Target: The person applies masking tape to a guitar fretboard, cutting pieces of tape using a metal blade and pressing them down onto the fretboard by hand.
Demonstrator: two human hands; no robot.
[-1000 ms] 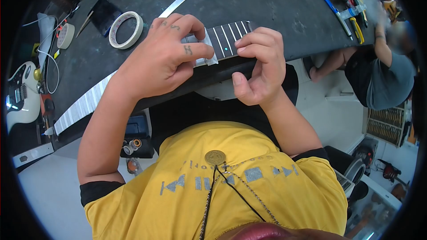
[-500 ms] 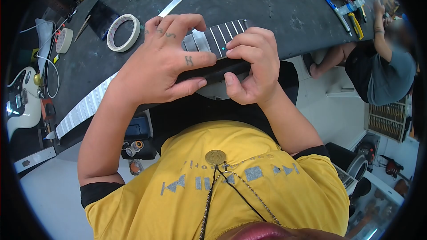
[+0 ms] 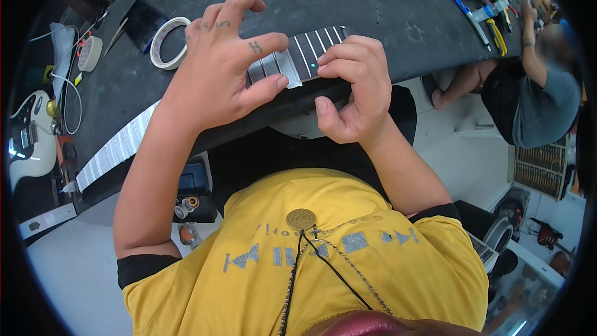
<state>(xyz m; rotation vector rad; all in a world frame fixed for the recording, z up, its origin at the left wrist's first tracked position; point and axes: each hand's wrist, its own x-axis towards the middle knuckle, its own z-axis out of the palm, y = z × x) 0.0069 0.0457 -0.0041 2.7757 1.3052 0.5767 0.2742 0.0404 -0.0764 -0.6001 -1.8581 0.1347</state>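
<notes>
Tape strip [image 3: 288,68] newly exposed as the left hand [image 3: 214,71] is raised and spread.
By the near edge of the fretboard [image 3: 315,50], the right hand [image 3: 360,90] is kept half open, its fingertips laid at the edge and its thumb held apart. The left index finger has been lifted off the strip, so its surface is no longer pressed there; whether the left thumb touches it cannot be told. The fretboard is set along the workbench's [image 3: 373,9] near side, with a tape roll [image 3: 155,46] beyond the left wrist.

The left hand [image 3: 214,71] spreads its bent fingers; the right hand [image 3: 357,90] curls, thumb apart, and both forearms [image 3: 152,180] angle forward
</notes>
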